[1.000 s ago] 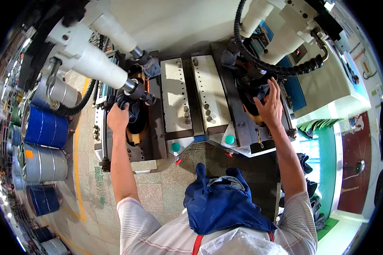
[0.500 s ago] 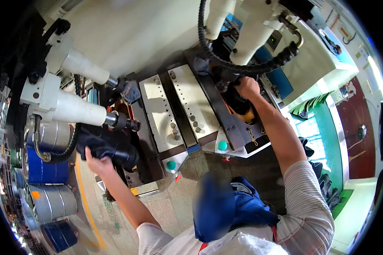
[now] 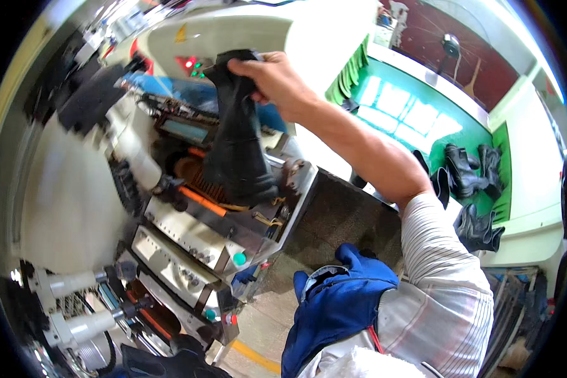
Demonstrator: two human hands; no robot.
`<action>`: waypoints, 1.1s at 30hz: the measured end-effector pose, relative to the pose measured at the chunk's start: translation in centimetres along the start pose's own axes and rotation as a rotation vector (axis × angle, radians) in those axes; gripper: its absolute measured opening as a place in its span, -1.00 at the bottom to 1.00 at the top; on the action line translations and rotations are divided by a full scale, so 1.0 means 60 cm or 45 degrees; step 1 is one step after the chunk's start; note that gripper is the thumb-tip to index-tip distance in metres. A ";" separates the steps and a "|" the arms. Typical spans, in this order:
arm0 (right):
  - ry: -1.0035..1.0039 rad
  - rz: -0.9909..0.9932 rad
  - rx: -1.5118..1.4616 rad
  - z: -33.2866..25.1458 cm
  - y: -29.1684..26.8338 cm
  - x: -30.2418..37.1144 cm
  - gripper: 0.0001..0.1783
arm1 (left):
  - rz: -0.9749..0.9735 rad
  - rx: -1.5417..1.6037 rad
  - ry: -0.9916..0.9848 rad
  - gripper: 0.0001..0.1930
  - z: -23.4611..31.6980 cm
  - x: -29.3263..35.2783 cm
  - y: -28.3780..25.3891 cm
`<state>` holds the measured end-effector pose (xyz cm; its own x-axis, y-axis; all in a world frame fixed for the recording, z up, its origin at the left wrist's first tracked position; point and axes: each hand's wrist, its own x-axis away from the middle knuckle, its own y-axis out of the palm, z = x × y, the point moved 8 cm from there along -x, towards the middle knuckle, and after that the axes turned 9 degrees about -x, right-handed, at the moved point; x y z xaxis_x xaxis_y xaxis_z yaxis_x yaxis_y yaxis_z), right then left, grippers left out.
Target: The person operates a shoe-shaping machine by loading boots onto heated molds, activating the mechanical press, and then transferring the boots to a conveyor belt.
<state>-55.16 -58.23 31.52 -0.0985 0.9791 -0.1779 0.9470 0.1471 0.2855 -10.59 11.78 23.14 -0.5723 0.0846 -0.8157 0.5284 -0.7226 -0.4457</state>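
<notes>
Holding black boot (image 3: 238,135) by top, R hand (image 3: 276,80) closed round it.
Foot end nr machine edge (image 3: 295,205), floor (image 3: 324,223) opens beyond; L hand unseen, can't tell.

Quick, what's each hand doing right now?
Left hand: out of view, so it cannot be told.
Right hand: closed, holding a black boot.

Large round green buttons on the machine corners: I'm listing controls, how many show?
2: one round green button below the tall black boot in the right hand, another green button further left and lower. Others may be hidden.
</notes>
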 end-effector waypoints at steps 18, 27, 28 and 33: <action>0.138 1.182 0.868 0.138 -1.359 -0.086 -0.45 | -1.059 0.983 -0.614 -0.43 0.802 0.210 0.041; 0.757 1.031 0.500 0.476 -1.608 0.181 -0.57 | -1.693 1.353 0.225 -0.56 1.435 0.417 0.137; 0.635 0.975 0.316 0.452 -1.573 0.201 -0.58 | -1.804 1.365 0.286 -0.66 1.507 0.458 0.155; 0.315 0.865 0.158 0.242 -1.374 0.336 -0.70 | -1.942 1.426 0.815 -0.67 1.862 0.700 0.223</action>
<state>-130.79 -52.68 -9.26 0.4707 0.8538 0.2223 0.8498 -0.5065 0.1458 -97.63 -70.99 24.12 0.3120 0.9366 -0.1595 -0.7884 0.1616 -0.5936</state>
